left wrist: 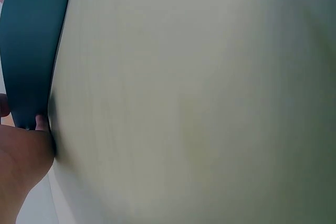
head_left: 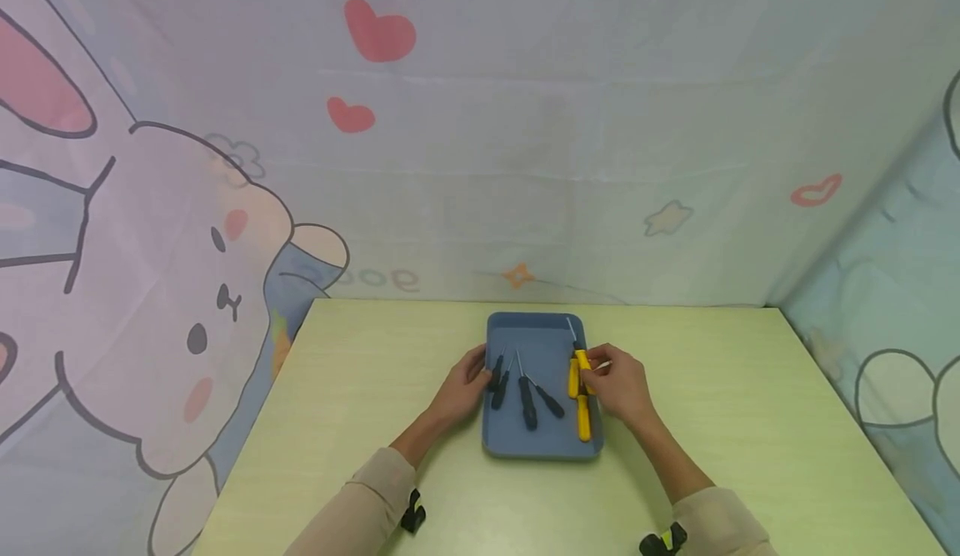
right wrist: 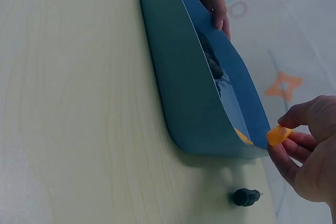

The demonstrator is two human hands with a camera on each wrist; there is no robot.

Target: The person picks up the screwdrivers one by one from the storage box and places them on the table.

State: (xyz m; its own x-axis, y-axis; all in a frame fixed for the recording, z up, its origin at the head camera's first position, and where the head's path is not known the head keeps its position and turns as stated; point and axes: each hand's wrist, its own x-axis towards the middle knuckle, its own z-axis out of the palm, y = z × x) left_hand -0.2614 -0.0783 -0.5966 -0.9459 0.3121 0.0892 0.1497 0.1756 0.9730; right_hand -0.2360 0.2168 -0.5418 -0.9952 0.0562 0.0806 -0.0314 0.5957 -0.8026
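Note:
A blue-grey tray (head_left: 547, 448) stands on the table. My left hand (head_left: 461, 387) grips its left wall, the thumb over the rim near black-handled screwdrivers (head_left: 528, 402). Several of those lie in the tray's left and middle part. My right hand (head_left: 621, 381) is at the right wall and pinches a yellow-handled screwdriver (head_left: 585, 364) between thumb and fingers, its shaft pointing to the far side. Beneath it, two more yellow handles, one a yellow screwdriver (head_left: 583, 418), lie along the tray's right side. In the right wrist view the held yellow handle (right wrist: 278, 135) is above the rim.
A dark-handled tool (right wrist: 245, 197) lies on the table outside the tray in the right wrist view. The pale yellow table (head_left: 750, 423) extends on both sides. Behind it hangs a printed cloth (head_left: 525, 139) with hearts and a rabbit.

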